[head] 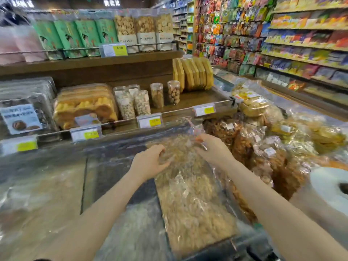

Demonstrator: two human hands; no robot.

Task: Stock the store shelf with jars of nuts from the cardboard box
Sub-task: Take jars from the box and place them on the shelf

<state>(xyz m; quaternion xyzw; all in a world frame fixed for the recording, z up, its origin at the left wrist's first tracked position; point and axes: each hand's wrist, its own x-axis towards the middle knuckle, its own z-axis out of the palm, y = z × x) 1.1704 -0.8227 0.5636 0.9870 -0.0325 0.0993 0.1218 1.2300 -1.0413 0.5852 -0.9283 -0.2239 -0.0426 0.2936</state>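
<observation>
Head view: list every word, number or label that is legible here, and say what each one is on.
"8.90": yellow price tag on the upper shelf rail.
Lower-rail price tags: digits blurred, unreadable.
Blue-and-white card on the clear box at left: text blurred.
White bands on the upper jars: print too small.
Green boxes: a figure, no legible words.
Ceiling signs: blurred.

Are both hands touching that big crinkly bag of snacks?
Touching. The head view shows the left hand pressing its fingers into the bag and the right hand gripping the bag's plastic top.
</observation>
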